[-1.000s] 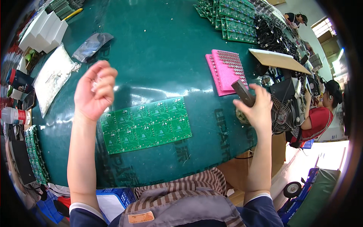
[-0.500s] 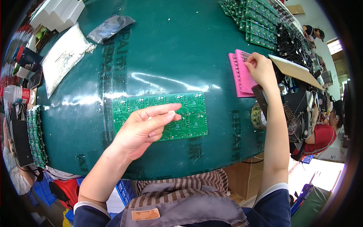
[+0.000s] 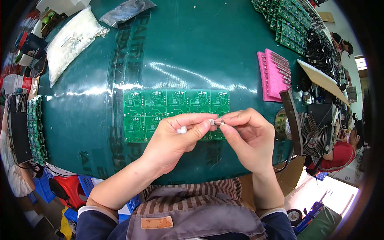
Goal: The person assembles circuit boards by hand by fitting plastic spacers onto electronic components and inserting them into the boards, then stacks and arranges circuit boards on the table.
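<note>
Over the front of a green circuit board panel (image 3: 136,106), my two hands meet fingertip to fingertip. My left hand (image 3: 170,140) is closed, pinching a small white plastic spacer (image 3: 211,121) between thumb and forefinger. More white pieces (image 3: 182,130) sit tucked among its other fingers. Closed opposite it, my right hand (image 3: 254,138) grips a tiny component with thin wire leads (image 3: 222,123). The leads point left at the spacer; whether they have entered it is too small to tell. The board lies flat on the green table mat, its lower middle hidden by my hands.
Pink foam blocks (image 3: 276,76) with rows of small metal-leaded parts stand at right, beside a fan (image 3: 313,136) and a dark bar (image 3: 291,122). Stacked green boards (image 3: 294,32) lie far right. A bag of white pieces (image 3: 72,42) and a grey bag (image 3: 126,12) lie far left.
My right hand has come from the pink foam to the middle, now holding a leaded component. My left hand has shifted right to meet it, the spacer at its fingertips.
</note>
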Action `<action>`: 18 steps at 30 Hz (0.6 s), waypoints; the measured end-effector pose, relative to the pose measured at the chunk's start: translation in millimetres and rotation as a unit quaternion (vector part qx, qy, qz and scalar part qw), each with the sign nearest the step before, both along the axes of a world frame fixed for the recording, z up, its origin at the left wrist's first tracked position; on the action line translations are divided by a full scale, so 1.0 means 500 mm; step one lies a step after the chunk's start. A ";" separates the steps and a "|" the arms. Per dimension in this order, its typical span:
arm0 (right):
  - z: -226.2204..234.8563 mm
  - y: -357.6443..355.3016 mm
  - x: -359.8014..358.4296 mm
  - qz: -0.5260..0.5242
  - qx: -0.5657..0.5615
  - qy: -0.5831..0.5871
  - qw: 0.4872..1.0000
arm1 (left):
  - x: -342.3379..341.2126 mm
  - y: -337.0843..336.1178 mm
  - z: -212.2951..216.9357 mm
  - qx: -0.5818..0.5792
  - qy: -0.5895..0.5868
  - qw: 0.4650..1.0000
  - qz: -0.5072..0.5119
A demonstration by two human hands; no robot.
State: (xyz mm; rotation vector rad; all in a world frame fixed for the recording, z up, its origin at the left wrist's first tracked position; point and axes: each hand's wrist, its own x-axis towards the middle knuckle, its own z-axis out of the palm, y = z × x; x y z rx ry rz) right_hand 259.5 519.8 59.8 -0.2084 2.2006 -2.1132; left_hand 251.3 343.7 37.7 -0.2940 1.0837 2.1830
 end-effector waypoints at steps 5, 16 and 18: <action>-0.013 -0.006 0.001 -0.021 -0.044 -0.004 0.999 | -0.003 0.001 0.000 -0.024 0.010 1.000 -0.007; -0.017 -0.007 -0.011 -0.006 0.122 0.098 0.988 | -0.001 -0.002 -0.002 -0.016 -0.022 0.999 0.021; -0.022 -0.001 -0.017 -0.006 0.098 0.077 0.992 | 0.001 -0.008 -0.006 -0.007 -0.026 1.000 0.009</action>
